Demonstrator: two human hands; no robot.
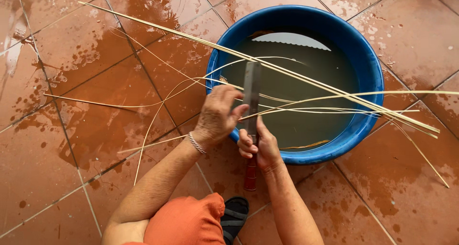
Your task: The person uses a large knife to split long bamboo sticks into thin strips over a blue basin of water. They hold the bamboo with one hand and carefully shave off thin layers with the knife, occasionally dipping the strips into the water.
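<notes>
My right hand (259,148) grips the red handle of a long flat knife (251,96), whose blade stands upright over the near rim of a blue basin (363,58). My left hand (217,115) is closed on thin pale bamboo strips (306,80) right beside the blade. The strips fan out from there, across the basin to the right and over the tiles to the left. A silver bracelet sits on my left wrist.
The basin holds murky water. The floor is wet reddish-brown tile (86,49) with grey grout lines. Loose strip ends reach the right edge (430,128) and trail left (86,101). My orange-clad knee (186,221) and a dark sandal (235,216) are at the bottom.
</notes>
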